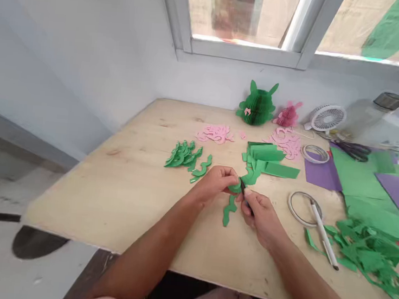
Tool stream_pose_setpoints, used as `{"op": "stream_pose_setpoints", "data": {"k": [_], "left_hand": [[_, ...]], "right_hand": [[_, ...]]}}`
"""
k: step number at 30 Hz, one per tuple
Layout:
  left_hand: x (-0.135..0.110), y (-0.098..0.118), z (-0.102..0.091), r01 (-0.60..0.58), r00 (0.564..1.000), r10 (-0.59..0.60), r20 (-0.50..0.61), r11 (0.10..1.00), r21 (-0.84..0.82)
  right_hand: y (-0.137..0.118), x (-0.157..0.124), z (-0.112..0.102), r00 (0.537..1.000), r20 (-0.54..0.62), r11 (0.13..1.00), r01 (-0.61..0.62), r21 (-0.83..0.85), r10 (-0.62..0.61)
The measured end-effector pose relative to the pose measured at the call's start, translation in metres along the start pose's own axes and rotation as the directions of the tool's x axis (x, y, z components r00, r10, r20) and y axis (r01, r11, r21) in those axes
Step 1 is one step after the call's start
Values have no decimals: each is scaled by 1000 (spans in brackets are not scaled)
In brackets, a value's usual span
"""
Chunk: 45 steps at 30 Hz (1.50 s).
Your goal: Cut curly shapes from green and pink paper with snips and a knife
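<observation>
Though near the right hand [259,215], white pen [325,239] across grey ring [290,206].

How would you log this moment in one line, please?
Left hand: holds green paper | right hand: holds dark tool at paper | table: green scraps right, pink cutouts beyond hands

A pale wooden table [128,204] spreads out under the left hand [217,183] and right hand [260,215]. To the left of their grip I see a heap of green scalloped cutouts [181,156]; beyond the grip, pink paper pieces [215,133], folded green papers [267,153] and a green honeycomb figure [258,109]. On its right lie a ring [289,206] with a white pen [325,237] across its edge, green scraps [374,253], purple sheets [323,173] and green sheets [369,185].
</observation>
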<state>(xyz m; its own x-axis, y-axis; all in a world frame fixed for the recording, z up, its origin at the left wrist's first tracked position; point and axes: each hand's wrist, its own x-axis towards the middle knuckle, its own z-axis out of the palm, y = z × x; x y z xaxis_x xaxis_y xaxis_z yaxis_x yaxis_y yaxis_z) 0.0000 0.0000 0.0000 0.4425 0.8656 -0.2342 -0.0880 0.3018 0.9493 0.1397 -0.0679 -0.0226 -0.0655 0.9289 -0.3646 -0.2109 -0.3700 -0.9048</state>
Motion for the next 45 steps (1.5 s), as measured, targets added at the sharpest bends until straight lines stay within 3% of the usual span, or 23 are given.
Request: {"op": "stream_pose_setpoints", "data": {"k": [13,20,26,30,34,41,45], "left_hand": [[2,-4,-1,-10,999,10,32,1000,-4],[1,-4,0,-39,999,39,-4,999,-3],[4,-7,-1,-60,998,59,-36,998,-27],[5,-8,-1,-65,997,63,-37,997,-45],[3,-8,-1,-67,998,66,-18,998,-12],[2,-11,2,-24,992,19,126,999,42],[6,-10,-3,-15,998,12,65,999,50]], "right_hand": [[-1,2,-2,1000,-21,1000,13,-22,-14],[-2,2,-4,1000,13,1000,23,8,-23],[-2,3,-5,998,-25,998,64,12,-64],[-2,5,-6,982,-142,990,133,42,-126],[-5,8,-9,928,-319,972,227,66,-195],[-9,11,-13,911,-381,965,224,135,-158],[-9,14,-16,896,-412,953,252,171,-163]]}}
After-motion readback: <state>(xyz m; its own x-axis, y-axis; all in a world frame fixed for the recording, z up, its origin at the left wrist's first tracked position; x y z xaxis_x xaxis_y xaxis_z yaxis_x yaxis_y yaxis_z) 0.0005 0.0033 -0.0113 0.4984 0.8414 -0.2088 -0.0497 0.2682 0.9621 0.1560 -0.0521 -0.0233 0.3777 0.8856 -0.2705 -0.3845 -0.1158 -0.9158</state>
